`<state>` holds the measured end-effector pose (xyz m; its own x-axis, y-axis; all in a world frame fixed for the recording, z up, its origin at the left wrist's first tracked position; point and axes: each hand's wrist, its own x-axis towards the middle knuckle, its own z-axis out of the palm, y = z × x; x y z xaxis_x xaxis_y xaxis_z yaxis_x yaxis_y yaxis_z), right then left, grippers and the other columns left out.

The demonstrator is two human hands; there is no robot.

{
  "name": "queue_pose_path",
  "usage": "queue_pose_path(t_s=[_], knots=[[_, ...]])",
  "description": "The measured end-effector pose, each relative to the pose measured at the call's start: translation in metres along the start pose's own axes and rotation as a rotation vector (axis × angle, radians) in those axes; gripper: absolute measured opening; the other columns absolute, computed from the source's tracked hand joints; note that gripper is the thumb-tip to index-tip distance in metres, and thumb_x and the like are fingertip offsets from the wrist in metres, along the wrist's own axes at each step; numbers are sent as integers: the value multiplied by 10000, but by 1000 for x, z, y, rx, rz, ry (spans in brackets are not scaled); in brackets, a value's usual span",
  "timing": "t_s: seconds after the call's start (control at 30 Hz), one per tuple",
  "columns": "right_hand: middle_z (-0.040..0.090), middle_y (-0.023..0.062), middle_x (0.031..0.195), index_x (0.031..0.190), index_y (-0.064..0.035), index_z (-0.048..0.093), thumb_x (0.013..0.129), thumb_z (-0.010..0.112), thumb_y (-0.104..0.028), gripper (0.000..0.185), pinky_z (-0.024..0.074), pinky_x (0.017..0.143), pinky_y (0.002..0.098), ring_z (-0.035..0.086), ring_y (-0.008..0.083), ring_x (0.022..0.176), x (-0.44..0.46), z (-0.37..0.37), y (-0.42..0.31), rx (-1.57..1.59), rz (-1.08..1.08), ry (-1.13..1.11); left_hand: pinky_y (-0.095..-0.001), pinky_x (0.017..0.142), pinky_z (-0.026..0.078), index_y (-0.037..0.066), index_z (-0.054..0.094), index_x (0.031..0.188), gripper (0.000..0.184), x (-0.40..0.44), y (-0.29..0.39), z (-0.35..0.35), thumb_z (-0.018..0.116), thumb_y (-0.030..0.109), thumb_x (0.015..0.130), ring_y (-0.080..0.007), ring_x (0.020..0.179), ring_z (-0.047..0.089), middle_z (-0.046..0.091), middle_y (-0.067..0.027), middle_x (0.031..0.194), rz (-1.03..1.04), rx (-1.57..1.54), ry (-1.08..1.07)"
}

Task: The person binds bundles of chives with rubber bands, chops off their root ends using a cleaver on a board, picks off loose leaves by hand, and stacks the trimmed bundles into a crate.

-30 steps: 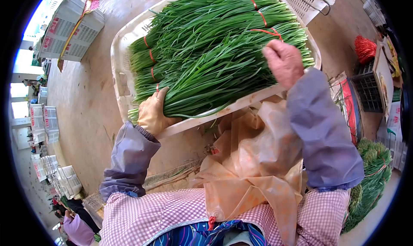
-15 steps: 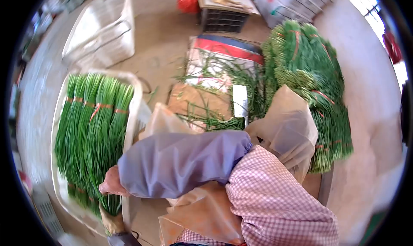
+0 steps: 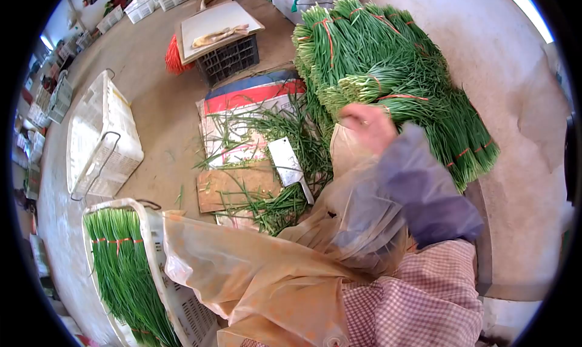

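My right hand (image 3: 371,127), bare and slightly blurred, is at the near edge of a large pile of green chive bundles (image 3: 388,50) tied with red bands. Its fingers are loosely bent and apart, with nothing visible in them. Closest to it is a small chive bundle (image 3: 403,104) lying crosswise on the pile. My left hand is out of view. At lower left, a white crate (image 3: 154,241) holds banded chives (image 3: 124,268) laid side by side. A cleaver (image 3: 285,160) rests among loose chive trimmings (image 3: 279,210) on the floor mats.
A translucent plastic apron (image 3: 254,268) covers my lap. Another white crate (image 3: 112,138) stands at left. Ahead is a black crate (image 3: 227,60) topped with a board (image 3: 218,22) and a glove (image 3: 221,36), beside a red string bundle (image 3: 176,56). More white crates (image 3: 140,7) line the back.
My right hand has left the chives in the crate and moved to the pile at right. My gloved left hand has gone out of view. The view has swung to the right.
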<state>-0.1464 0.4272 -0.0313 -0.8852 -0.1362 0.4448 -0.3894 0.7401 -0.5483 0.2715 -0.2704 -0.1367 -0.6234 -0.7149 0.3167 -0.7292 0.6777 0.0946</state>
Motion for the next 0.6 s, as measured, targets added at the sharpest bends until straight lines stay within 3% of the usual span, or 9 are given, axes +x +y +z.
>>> queue_pose_path(t_s=[0.03,0.1,0.2,0.23,0.3,0.4,0.47,0.53,0.6], knots=[[699,119,960,1066,-26,681,827,692,-93,248,530,840,375,683,263,937,0,-33,33,-120,88,-29,-424,936,477,39,468,1417,805,1,9,-6,808,270,725,-352,1079,590,576,-199,1263,-2,14,4],[619,137,1191,1218,-90,581,774,695,-67,459,478,934,448,600,308,1121,-9,-79,95,-410,156,-207,-424,968,458,44,441,1437,816,3,26,-19,795,230,726,-356,1120,571,552,-205,1303,-15,30,2],[525,97,1333,1338,-135,485,697,756,-74,698,390,1034,541,464,306,1302,-17,-90,140,-744,154,-464,-423,1016,430,51,402,1469,838,6,54,-42,775,170,728,-361,1182,542,515,-213,1363,-24,43,-18],[466,79,1381,1395,-167,430,637,810,-97,850,335,1064,595,369,316,1378,-15,-87,160,-738,132,-560,-423,1032,421,53,389,1479,846,8,66,-51,768,150,729,-363,1202,532,503,-216,1383,-17,43,-32],[479,102,1360,1393,-156,439,620,832,-124,868,323,1086,562,381,320,1370,-19,-81,185,-776,3,-532,-422,1063,402,57,363,1500,865,15,82,-68,755,110,731,-367,1243,512,479,-222,1423,7,27,-86],[493,123,1353,1395,-143,437,621,849,-173,878,316,1091,567,389,329,1367,-5,-76,196,-756,-3,-654,-422,1111,373,64,323,1531,899,35,129,-76,735,50,733,-373,1305,483,443,-230,1482,130,-116,-212],[512,125,1340,1399,-134,438,627,851,-206,879,310,1093,571,416,333,1345,-8,-79,207,-739,-58,-632,-440,1135,330,54,310,1544,885,49,157,-57,704,75,752,-378,1324,462,453,-228,1480,296,-481,-300],[553,133,1297,1391,-119,452,644,843,-255,854,301,1089,582,468,335,1297,-11,-86,209,-738,-132,-570,-447,1122,337,27,396,1492,802,43,239,-82,721,136,767,-382,1281,503,528,-214,1410,419,-239,-331],[559,137,1285,1379,-112,464,650,839,-267,835,304,1092,570,478,330,1286,-15,-104,196,-681,-94,-481,-442,1117,335,26,459,1443,740,44,272,-83,732,172,772,-374,1251,529,575,-203,1346,565,-187,-393]])
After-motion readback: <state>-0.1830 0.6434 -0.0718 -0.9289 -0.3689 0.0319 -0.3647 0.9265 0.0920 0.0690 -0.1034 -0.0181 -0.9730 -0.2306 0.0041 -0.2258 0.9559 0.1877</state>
